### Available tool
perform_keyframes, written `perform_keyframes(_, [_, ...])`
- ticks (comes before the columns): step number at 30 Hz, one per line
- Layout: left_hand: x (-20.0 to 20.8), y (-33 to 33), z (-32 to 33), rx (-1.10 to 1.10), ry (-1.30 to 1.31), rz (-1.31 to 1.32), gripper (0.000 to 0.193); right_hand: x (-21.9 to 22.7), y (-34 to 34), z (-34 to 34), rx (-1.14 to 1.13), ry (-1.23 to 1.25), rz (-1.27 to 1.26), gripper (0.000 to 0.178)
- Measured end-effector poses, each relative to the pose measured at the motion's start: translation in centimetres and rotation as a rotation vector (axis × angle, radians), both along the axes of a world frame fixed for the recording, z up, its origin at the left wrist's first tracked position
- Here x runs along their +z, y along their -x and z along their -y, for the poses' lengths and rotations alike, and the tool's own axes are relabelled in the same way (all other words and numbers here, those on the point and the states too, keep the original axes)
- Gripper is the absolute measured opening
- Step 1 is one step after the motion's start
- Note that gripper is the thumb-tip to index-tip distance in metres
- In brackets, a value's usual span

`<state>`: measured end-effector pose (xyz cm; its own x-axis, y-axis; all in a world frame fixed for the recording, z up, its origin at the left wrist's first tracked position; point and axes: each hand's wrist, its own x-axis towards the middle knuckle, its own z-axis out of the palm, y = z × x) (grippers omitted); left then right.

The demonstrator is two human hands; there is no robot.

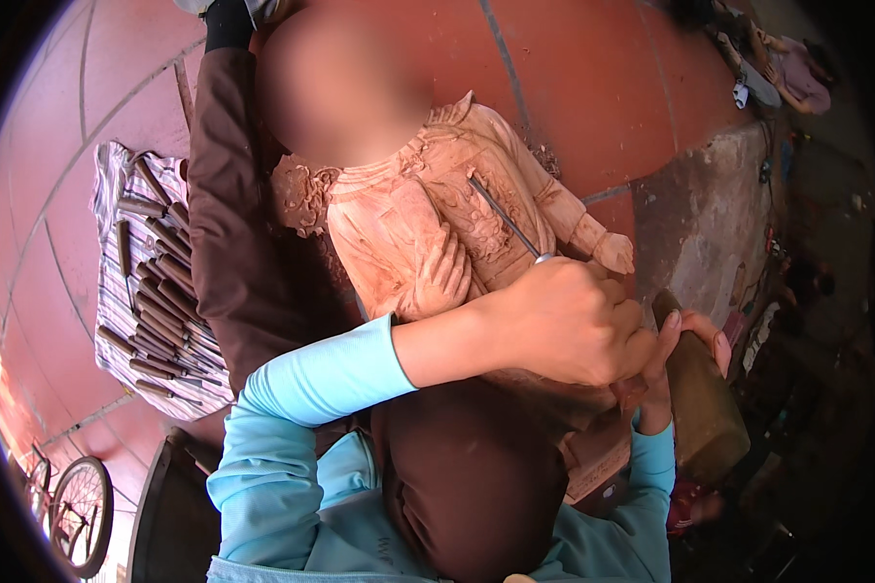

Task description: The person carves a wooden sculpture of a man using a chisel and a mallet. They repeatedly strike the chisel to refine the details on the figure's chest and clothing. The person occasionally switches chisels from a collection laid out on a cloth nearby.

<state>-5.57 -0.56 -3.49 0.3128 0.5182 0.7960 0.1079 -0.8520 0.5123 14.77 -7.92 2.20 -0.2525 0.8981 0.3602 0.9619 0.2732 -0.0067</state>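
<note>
A carved wooden figure (384, 238) lies on its back before me, its robe and folded sleeve cut in relief; its head is blurred. My left hand (578, 321) reaches across from the left, closed in a fist around a chisel (504, 216). The thin metal blade slants up and left, its tip against the carved detail on the chest; the fist hides the grip. To the right, my right hand (669, 355) has its fingers curled around the narrow part of a wooden mallet (710, 418). The mallet's thick end points down, beside my right forearm.
On the left, a striped cloth (112, 189) holds several wood-handled carving tools (160, 311). My brown-trousered leg (233, 185) stretches between cloth and figure. Wood shavings (299, 194) lie beside the figure on red floor tiles (593, 87). A bicycle wheel (81, 515) shows lower left; people (792, 78) sit upper right.
</note>
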Motion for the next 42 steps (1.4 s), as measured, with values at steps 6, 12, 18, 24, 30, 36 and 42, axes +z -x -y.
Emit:
perform_keyframes(6, [-0.9,1.4,-0.1,-0.059,-0.069,0.027,0.017,-1.5,0.0,0.4,0.185,-0.119,-0.158,0.065])
perform_keyframes(12, [1.2,4.1,1.0,-0.187,0.001,0.232,0.028,-0.8,2.1,0.4,0.261,-0.12,-0.251,0.069])
perform_keyframes(18, [0.8,6.6,0.1,-0.365,-0.005,0.445,0.033,2.3,3.9,0.9,0.323,-0.006,-0.298,0.073])
perform_keyframes(24, [-0.5,8.4,0.0,-0.424,0.036,0.616,0.037,6.7,6.9,-0.4,0.392,0.042,-0.075,0.077])
perform_keyframes(30, [-1.2,8.7,0.1,-0.447,-0.027,0.607,0.039,10.2,9.1,-1.8,0.462,-0.03,0.213,0.069])
perform_keyframes(36, [-1.7,8.3,0.5,-0.394,-0.053,0.592,0.039,10.6,9.6,-2.0,0.475,-0.035,0.344,0.073])
perform_keyframes(42, [-2.1,7.8,0.5,-0.446,-0.149,0.525,0.024,10.0,8.9,-2.0,0.516,-0.045,0.217,0.082])
